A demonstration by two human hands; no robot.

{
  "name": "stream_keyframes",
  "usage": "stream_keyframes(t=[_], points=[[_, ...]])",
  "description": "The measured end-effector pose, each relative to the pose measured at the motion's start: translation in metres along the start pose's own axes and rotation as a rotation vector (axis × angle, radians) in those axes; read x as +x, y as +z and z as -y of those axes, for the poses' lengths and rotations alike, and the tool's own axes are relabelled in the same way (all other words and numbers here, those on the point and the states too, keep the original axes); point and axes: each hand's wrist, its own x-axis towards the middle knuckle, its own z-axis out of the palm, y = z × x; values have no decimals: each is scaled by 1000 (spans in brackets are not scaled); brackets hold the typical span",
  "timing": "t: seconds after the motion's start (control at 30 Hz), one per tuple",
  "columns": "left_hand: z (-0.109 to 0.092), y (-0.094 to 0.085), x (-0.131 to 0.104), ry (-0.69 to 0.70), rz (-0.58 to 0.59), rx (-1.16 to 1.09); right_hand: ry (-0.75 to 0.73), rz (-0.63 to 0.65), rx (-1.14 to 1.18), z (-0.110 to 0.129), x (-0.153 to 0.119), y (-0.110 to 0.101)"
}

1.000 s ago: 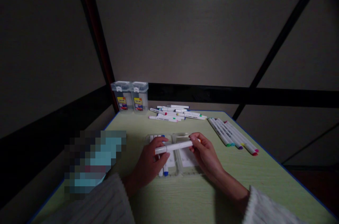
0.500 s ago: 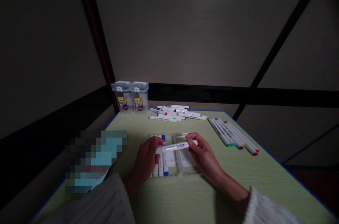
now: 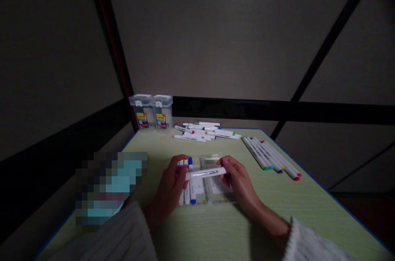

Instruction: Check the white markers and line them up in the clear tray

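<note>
Both of my hands hold one white marker (image 3: 205,173) roughly level above an open clear plastic case (image 3: 207,189). My left hand (image 3: 169,183) pinches its left end, and my right hand (image 3: 239,181) grips its right end, with the fingers covering the tip. Under the marker, in the left half of the case, several white markers lie side by side, one of them with blue ends (image 3: 192,187). A white sheet (image 3: 218,185) shows in the right half.
Two clear lidded boxes (image 3: 142,115) (image 3: 163,115) stand at the back left. Beside them lies a loose pile of markers (image 3: 206,131). A row of markers (image 3: 268,156) lies at the right. A pixelated turquoise item (image 3: 115,189) is at the left edge.
My right hand's fingers have shifted over the marker's right end, hiding the orange tip seen before. My left hand has turned slightly, and the marker has moved a little to the right.
</note>
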Motion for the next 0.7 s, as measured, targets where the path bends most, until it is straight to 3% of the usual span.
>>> stream_keyframes(t=[0.2,0.47,0.7], points=[[-1,-1,-5,82,58,41,59,-35,53,3,0,2],[8,1,-2,331,96,68,75,-73,23,0,2,-1],[6,1,-4,362,61,101,68,-102,60,2,2,-2]])
